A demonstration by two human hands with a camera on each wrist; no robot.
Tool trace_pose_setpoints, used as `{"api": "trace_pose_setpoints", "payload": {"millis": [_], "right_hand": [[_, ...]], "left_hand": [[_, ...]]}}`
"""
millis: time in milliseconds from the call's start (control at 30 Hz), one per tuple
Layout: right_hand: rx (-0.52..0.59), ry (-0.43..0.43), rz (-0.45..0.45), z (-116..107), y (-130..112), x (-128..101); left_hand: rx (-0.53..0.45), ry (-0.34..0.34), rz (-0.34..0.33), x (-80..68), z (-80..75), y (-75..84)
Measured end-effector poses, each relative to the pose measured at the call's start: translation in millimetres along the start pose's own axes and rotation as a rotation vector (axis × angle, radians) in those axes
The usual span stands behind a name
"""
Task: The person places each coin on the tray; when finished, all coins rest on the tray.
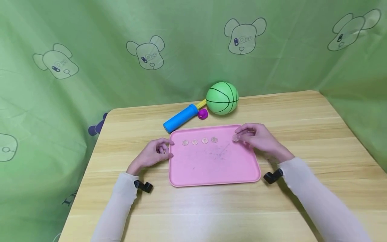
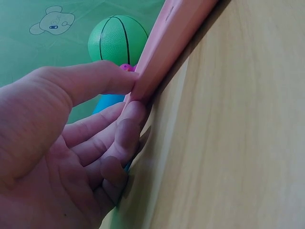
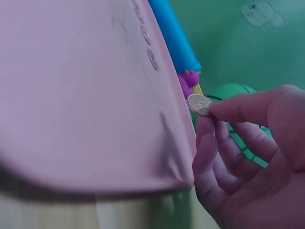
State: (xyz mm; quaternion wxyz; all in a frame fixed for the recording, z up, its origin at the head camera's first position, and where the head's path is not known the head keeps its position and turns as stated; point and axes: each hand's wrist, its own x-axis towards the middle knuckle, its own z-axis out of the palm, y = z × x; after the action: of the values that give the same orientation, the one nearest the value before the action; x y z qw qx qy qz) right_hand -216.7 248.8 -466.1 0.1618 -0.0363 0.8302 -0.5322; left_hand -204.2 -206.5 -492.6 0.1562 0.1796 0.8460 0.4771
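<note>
My right hand [image 1: 255, 136] pinches a silver coin [image 3: 199, 104] between thumb and index finger, over the far right corner of a pink tray [image 1: 211, 171]. Its other fingers bend loosely below the coin in the right wrist view. Several more coins [image 1: 205, 140] lie flat in a spaced row along the tray's far side, left of the held one. At the tray's left rim, my left hand [image 1: 152, 153] rests its thumb and index fingertips, spread apart, against the edge. The left wrist view shows that thumb [image 2: 112, 78] right at the rim, with the remaining fingers loosely bent.
Behind the tray lie a blue pump [image 1: 180, 118] with a yellow end, a small purple toy [image 1: 203, 114] and a green ball [image 1: 222, 98] with black lines. All stand on a wooden table [image 1: 217, 211], with a green patterned curtain [image 1: 193, 60] behind it.
</note>
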Motion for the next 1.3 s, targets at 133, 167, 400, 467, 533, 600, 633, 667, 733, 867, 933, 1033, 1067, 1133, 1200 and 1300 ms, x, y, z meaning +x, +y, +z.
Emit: {"api": "trace_pose_setpoints", "payload": {"millis": [133,167,400,467,533,600,633,667,733,867,933,1033,1067,1133,1200,1300], "right_hand": [[-0.025,-0.009,-0.029,13,-10,4],[-0.042,-0.013,-0.041,16,-12,5],[-0.159,-0.004,-0.160,34,-19,18],[-0.219,0.012,-0.207,38,-19,22],[-0.265,0.024,-0.236,41,-20,24],[-0.292,0.031,-0.248,44,-21,27],[-0.302,0.034,-0.249,45,-21,28],[-0.312,0.037,-0.247,46,-22,28],[-0.330,0.044,-0.240,47,-23,30],[-0.367,0.053,-0.216,47,-24,33],[-0.375,0.051,-0.205,47,-24,34],[-0.381,0.053,-0.199,46,-23,35],[-0.382,0.057,-0.198,46,-22,35],[-0.380,0.069,-0.198,46,-22,35],[-0.381,0.081,-0.195,46,-22,33],[-0.369,0.086,-0.179,45,-26,28]], "left_hand": [[0.003,0.002,-0.006,-0.2,0.1,-1.6],[0.002,0.003,-0.010,-0.3,0.1,-1.5],[-0.002,0.001,-0.023,-1.1,0.2,0.3],[-0.002,0.003,-0.026,-1.3,0.3,0.6],[-0.004,0.003,-0.030,-1.5,0.3,0.7],[-0.007,0.005,-0.038,-1.5,0.5,0.4],[-0.009,0.005,-0.038,-1.3,0.6,0.2],[-0.010,0.005,-0.037,-1.2,0.7,0.0],[-0.011,0.004,-0.031,-0.9,0.8,-0.4],[-0.011,0.002,-0.013,-0.1,0.5,-0.5],[-0.012,0.001,-0.011,0.1,0.5,0.2],[-0.013,-0.002,-0.010,0.4,0.5,0.9],[-0.015,-0.002,-0.011,0.5,0.6,1.2],[-0.020,-0.003,-0.009,0.2,0.6,1.0],[-0.023,-0.002,-0.008,0.2,0.6,1.0],[-0.023,0.000,-0.008,-0.3,0.7,0.7]]}}
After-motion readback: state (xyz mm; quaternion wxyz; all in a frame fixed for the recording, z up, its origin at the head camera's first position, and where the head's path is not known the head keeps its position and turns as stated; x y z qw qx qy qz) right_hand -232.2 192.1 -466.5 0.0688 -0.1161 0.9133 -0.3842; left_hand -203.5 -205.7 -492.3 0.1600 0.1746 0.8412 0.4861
